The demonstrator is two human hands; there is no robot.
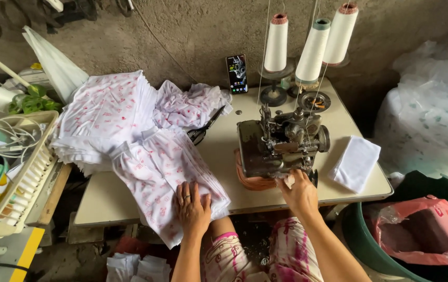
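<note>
Left hand (192,206) flat, fingers spread on white pink-printed fabric stack (169,175), left of grey overlock sewing machine (281,143); right hand (299,193) pinches cloth scrap (288,180) at its front.

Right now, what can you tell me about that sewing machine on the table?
The sewing machine is a compact, dark metal one that looks worn and grimy, with levers and thread guides crowded on top. It stands upright toward the right of the pale table. Thin threads run up from it to three tall white thread cones behind it. The right hand touches its front edge, where a small scrap of white fabric shows. An orange-brown strip curls at its left base. The left hand lies apart on printed white cloth.
</note>
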